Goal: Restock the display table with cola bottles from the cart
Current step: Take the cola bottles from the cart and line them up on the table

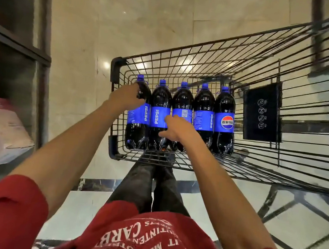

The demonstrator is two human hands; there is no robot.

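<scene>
I see five cola bottles (224,114) standing upright in a touching row at one end of the wire cart (188,45), which stands on a pale tiled floor (151,11). The left hand (126,96) curls over the shoulder of the leftmost bottle (137,123). The right hand (176,128) lies against the middle bottle (183,100), thumb spread; I cannot tell whether it grips.
</scene>
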